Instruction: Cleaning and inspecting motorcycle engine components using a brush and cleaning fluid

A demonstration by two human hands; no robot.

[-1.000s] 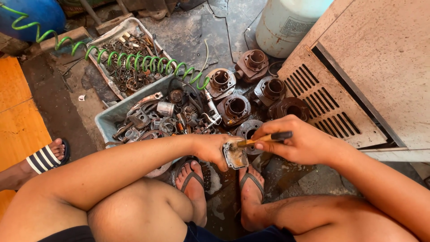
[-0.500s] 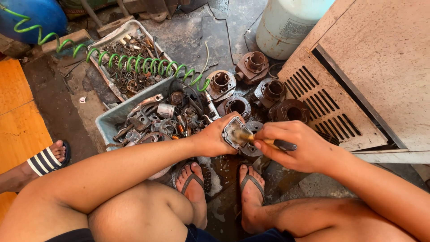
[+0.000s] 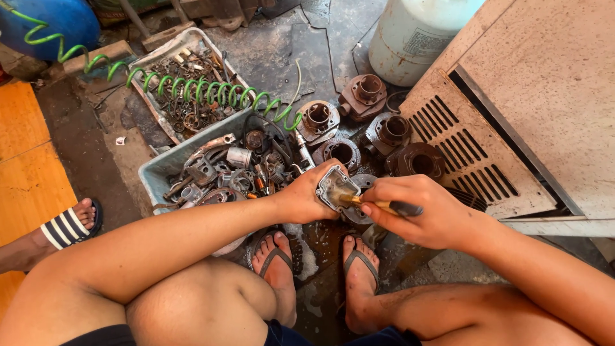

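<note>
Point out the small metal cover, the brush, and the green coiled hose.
small metal cover (image 3: 333, 187): head view, its inner face.
brush (image 3: 391, 206): head view, its handle.
green coiled hose (image 3: 211, 90): head view, mid-coil.

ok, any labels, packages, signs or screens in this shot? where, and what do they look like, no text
Label: on the side of the white tank at top centre-right; pale rectangular sticker with small dark print, slightly worn.
No packages, signs or screens in view.
</note>
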